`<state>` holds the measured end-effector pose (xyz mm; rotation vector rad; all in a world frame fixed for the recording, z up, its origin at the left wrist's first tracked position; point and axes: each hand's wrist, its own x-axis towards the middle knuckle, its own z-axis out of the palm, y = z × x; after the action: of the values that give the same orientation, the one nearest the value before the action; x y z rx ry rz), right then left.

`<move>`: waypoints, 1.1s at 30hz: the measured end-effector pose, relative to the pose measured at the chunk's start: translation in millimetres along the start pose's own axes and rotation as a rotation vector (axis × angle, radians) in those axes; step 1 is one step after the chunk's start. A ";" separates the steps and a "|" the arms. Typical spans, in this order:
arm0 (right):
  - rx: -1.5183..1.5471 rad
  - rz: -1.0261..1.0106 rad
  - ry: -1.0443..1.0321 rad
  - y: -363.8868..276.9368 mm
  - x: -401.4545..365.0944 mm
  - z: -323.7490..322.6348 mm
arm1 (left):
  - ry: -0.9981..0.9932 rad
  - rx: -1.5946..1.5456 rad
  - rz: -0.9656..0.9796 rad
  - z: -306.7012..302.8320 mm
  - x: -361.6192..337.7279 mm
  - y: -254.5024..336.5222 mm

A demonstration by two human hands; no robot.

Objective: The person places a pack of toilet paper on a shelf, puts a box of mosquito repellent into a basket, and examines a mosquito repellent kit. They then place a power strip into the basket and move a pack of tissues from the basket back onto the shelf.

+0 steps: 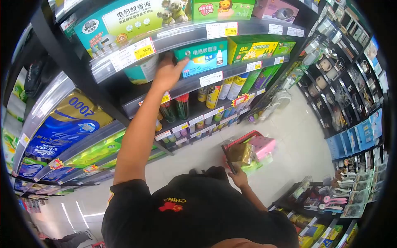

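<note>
My left hand reaches into the shelf on the left. Its thumb lies on the front of a teal box of electric mosquito liquid, and its fingers go around the box's left side, partly hidden. Left of that hand stands a white and teal box, set back on the same shelf. Low on my right side, my right hand is closed around the dark handle of a red shopping basket. In the basket lie a gold-brown pack and a pink pack.
Larger mosquito liquid boxes fill the shelf above. Spray cans stand below. A blue tissue pack sits at the left. Racks with hanging goods line the right, across the pale tiled floor.
</note>
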<state>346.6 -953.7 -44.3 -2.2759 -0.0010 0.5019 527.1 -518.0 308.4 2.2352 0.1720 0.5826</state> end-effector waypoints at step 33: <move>-0.114 0.000 0.025 -9.0 -9.2 25.6 | 0.102 -0.019 0.105 0.9 -0.8 -13.7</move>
<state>330.4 -930.8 -50.3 -2.3933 -0.0174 0.4837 527.7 -509.7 297.4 2.2072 0.1009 0.7525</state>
